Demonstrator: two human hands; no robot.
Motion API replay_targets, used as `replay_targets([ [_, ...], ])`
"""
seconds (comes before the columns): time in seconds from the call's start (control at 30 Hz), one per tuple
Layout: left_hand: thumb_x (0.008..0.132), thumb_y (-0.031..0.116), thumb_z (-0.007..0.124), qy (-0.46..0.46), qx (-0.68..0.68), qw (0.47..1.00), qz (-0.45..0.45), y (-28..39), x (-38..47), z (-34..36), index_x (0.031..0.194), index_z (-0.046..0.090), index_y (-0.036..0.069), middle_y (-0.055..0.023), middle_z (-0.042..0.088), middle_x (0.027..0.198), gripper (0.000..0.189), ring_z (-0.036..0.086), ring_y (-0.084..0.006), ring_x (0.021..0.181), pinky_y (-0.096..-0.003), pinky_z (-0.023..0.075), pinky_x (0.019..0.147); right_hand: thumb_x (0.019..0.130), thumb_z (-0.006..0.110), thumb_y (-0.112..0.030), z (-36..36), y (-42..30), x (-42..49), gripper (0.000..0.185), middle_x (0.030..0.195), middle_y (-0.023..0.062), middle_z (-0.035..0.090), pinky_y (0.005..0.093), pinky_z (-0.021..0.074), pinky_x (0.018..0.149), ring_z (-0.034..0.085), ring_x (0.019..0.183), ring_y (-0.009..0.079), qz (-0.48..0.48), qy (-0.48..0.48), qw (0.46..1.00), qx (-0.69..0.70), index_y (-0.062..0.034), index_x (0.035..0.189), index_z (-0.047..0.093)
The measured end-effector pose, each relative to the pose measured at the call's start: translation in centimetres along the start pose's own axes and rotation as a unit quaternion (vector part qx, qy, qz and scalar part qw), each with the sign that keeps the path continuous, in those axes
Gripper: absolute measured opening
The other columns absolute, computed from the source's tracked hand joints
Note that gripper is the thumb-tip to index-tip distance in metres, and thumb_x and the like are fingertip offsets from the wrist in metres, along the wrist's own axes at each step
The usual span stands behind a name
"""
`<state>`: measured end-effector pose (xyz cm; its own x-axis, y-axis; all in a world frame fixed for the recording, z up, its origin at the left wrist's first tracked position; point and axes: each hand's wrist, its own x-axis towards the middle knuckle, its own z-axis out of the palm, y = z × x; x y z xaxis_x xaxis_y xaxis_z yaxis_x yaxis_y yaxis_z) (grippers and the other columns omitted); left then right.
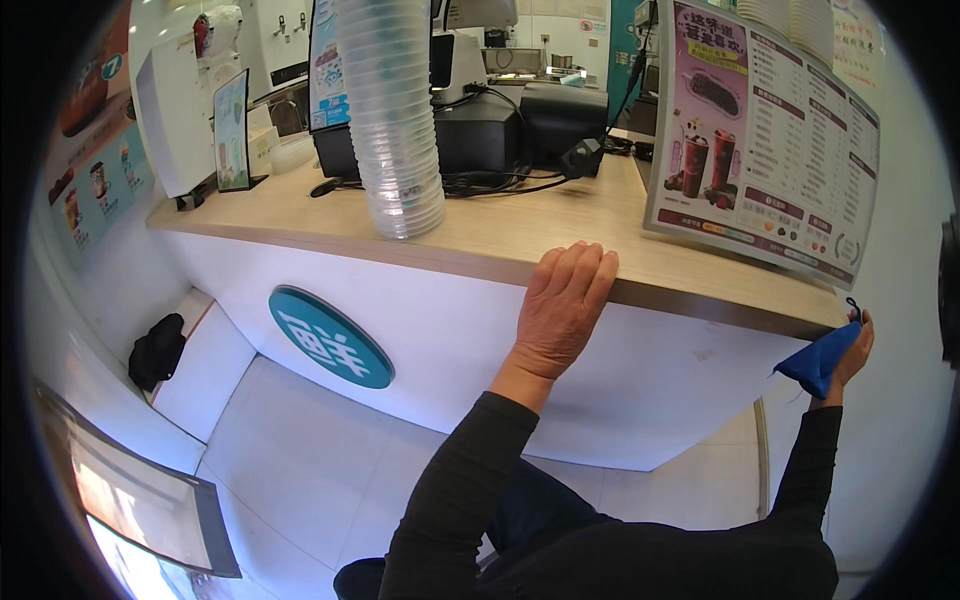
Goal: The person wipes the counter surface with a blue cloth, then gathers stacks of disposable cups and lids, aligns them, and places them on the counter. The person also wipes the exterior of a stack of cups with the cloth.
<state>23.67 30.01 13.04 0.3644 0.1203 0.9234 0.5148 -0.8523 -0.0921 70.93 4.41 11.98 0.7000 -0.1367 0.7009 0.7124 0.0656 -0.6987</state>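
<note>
My left hand (566, 311) is bent over the front edge of a wood-topped counter (510, 229). Its fingers lie close together on the top, and its thumb is hidden. At the counter's right end, my right hand (855, 356) holds a blue cloth (817, 360) that hangs down beside the corner. A small dark loop shows above the cloth near my fingertips. Left of my left hand, a tall stack of clear plastic cups or lids (397, 150) stands near the front edge. Above and between my hands is an upright menu board (765, 142) bearing writing and drink pictures.
Black boxy devices (480, 142) with loose cables (517, 180) sit behind the stack. A small sign stand (231, 135) is at the counter's left end. Below hangs a teal oval sign (330, 337). A black item (156, 351) lies on a low ledge; a glass door (135, 480) is lower left.
</note>
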Motion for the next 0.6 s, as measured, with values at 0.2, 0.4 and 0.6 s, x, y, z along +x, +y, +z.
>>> replay_targets([
  [0.2,0.077,0.007,0.078,0.009,0.0,1.0,0.002,0.1,0.0,0.2,0.132,0.056,0.012,-0.005,0.059,0.128,0.06,0.055,-0.0231,0.125,-0.0407,0.0382,0.112,0.111,0.039,-0.027,-0.3,0.1,-0.2,0.04,0.123,0.0134,0.065,0.0328,0.0463,0.105,0.064,0.116,0.022,-0.066,-0.022,0.989,-0.134,0.0011,0.134,0.057],
  [0.4,0.08,0.006,0.075,0.008,0.012,1.0,0.001,0.0,0.0,0.1,0.131,0.056,0.012,-0.005,0.06,0.127,0.055,0.055,-0.0226,0.124,-0.0403,0.0384,0.111,0.111,0.038,-0.028,3.1,-3.6,-4.2,0.04,0.131,0.0149,0.065,0.0396,0.0427,0.108,0.06,0.122,0.0285,-0.182,0.019,0.983,-0.031,-0.0004,0.123,0.064],
  [0.6,0.08,0.006,0.075,0.007,0.015,1.0,0.002,0.0,0.0,0.2,0.132,0.056,0.011,-0.0052,0.06,0.127,0.055,0.055,-0.0226,0.124,-0.0403,0.0382,0.112,0.109,0.036,-0.024,4.5,-7.7,-7.7,0.035,0.129,0.0161,0.065,0.0458,0.0333,0.112,0.055,0.127,0.0338,-0.344,-0.014,0.931,-0.123,-0.0045,0.119,0.064],
])
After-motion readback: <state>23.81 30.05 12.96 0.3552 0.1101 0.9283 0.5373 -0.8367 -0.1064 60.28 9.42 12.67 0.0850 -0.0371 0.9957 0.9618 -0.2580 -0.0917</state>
